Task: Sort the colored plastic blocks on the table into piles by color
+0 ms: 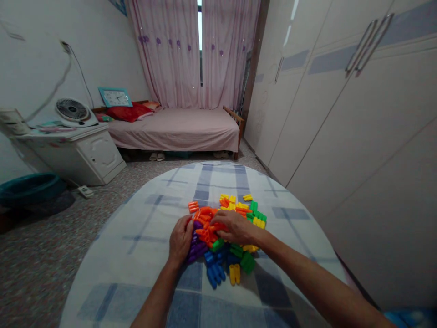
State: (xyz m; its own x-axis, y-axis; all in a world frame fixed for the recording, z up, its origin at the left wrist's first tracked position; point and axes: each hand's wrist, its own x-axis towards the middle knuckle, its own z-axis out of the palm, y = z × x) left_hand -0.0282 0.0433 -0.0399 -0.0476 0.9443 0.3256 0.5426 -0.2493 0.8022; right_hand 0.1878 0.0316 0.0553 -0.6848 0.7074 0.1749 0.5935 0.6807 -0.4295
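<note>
Blocks in five colours lay heaped on the cloth-covered counter, with orange blocks toward the middle, purple blocks at the left, blue blocks on the near side, green blocks mostly at the right, and yellow blocks scattered among them. The left hand was at the heap's left edge, fingers bent beside the purple pieces, while the right hand reached over the orange ones, fingers curled down; whether either hand's fingers grasped a block, I could not tell.
</note>
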